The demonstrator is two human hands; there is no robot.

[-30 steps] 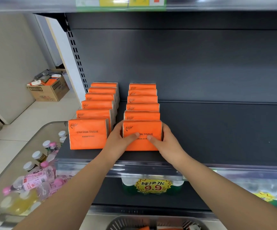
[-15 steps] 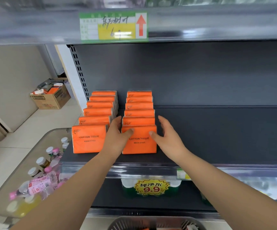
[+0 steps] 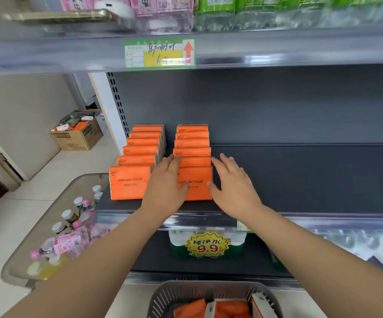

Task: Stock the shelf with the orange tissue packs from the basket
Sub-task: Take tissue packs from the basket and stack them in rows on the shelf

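Two rows of orange tissue packs stand upright on the dark shelf (image 3: 300, 180): a left row (image 3: 129, 184) and a right row. The front pack of the right row (image 3: 197, 177) sits between my hands. My left hand (image 3: 165, 187) lies flat against that pack's left side, its thumb resting on the pack's face. My right hand (image 3: 234, 187) has its fingers spread beside the pack's right edge, the thumb at the edge. A grey basket (image 3: 170, 294) at the bottom holds more orange packs (image 3: 229, 309).
A glass bin (image 3: 55, 216) of drink bottles stands at the lower left. A cardboard box (image 3: 78, 134) sits on the floor by the wall. The shelf above (image 3: 277, 49) overhangs, with a price label. The shelf right of the rows is bare. Water bottles sit on the shelf below.
Both hands have loosened from the front right pack; fingers that clasped it a second ago now lie spread and straight. The view has tilted upward.
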